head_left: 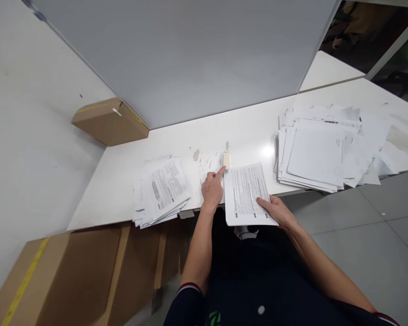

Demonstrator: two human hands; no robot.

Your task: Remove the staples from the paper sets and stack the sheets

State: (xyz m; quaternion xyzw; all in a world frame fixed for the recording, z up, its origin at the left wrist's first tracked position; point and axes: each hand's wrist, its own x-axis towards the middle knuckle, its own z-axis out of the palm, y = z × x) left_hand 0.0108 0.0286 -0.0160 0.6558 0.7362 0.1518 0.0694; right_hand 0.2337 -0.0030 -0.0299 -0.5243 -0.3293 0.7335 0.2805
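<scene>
Printed paper sheets in a neat stack (246,190) extend over the front edge of the table. My right hand (275,208) grips them at the lower right, thumb on top and fingers underneath. At their upper left corner is a small cream stapler (226,159). My left hand (212,190) is closed, with its index finger stretched onto the near end of the stapler. Whether the paper corner lies inside the stapler's mouth is too small to tell. To the left lies a loose pile of printed sheets (168,185).
A larger, uneven pile of papers (318,149) covers the right of the white table (204,131). A cardboard box (110,122) stands at the back left by the wall. More cardboard boxes (85,267) sit below the left front edge. A grey panel (197,59) rises behind the table.
</scene>
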